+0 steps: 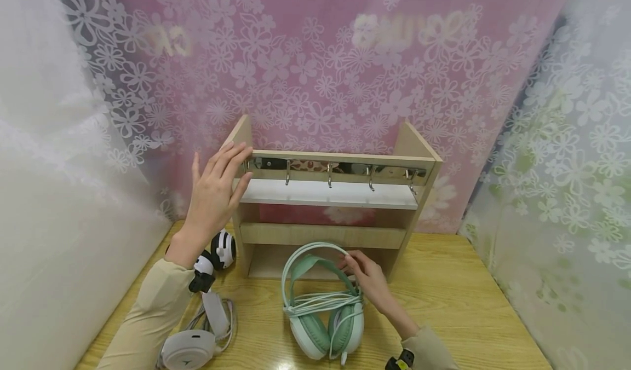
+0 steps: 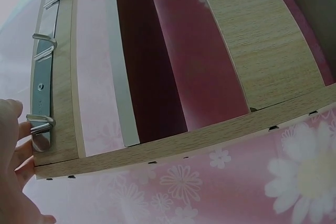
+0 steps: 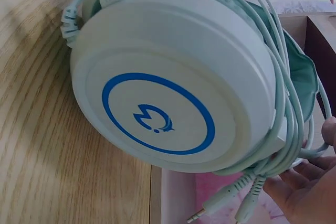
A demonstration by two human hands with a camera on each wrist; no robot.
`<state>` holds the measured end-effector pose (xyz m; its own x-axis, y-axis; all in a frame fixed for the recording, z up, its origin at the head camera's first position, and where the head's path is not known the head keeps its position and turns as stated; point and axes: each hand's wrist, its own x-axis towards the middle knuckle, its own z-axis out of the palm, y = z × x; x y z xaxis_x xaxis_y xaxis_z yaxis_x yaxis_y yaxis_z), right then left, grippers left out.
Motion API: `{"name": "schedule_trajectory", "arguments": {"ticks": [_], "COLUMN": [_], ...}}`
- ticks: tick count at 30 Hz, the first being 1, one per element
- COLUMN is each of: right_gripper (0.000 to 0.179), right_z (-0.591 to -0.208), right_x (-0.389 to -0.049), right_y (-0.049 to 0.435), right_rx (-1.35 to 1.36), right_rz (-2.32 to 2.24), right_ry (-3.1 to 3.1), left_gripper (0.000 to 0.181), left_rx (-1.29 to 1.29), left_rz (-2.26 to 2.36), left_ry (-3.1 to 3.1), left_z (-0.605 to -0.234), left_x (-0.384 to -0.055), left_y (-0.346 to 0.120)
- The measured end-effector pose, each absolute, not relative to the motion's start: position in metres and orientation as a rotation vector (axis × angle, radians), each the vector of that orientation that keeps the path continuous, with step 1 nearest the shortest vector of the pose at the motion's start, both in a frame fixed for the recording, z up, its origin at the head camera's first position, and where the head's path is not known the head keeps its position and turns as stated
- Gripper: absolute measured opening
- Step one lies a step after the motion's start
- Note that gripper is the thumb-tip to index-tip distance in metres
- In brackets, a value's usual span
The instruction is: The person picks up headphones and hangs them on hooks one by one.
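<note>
My right hand (image 1: 370, 282) pinches the headband of a pale green and white pair of headphones (image 1: 315, 331). Their cable is wound in several turns across the band, above the ear cushions. In the right wrist view, a white ear cup (image 3: 157, 114) with a blue ring fills the middle, and two plugs hang from the cable. My left hand (image 1: 214, 195) rests at the top left corner of a wooden shelf rack (image 1: 322, 236), fingers extended. Along the rack's top board runs a metal hook rail (image 1: 310, 165) with several bare hooks; one hook (image 2: 41, 121) is beside the left fingers.
White headphones (image 1: 187, 351) with a bundled grey cable lie at the table's front left. Black and white headphones (image 1: 225, 249) sit left of the rack, partly behind my left forearm. Flowered curtains (image 1: 320, 74) enclose the wooden table (image 1: 453, 304) at the back and sides.
</note>
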<state>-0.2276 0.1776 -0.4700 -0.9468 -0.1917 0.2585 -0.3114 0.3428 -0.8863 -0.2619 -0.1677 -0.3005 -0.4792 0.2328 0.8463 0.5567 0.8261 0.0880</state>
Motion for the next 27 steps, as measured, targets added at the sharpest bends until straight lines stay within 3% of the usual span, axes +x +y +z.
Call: {"name": "schedule_trajectory", "arguments": {"ticks": [27], "right_gripper": [0.023], "right_z": [-0.467], "right_x": [-0.216], "right_y": [0.173], "right_rx": [0.295], "right_rz": [1.741], "right_ry": [-2.358], "left_gripper": [0.049], "left_rx": [-0.61], "left_rz": [-0.335], "left_ry": [-2.033], "left_z": [-0.301], "left_x": [-0.265], "left_y": [-0.169]}}
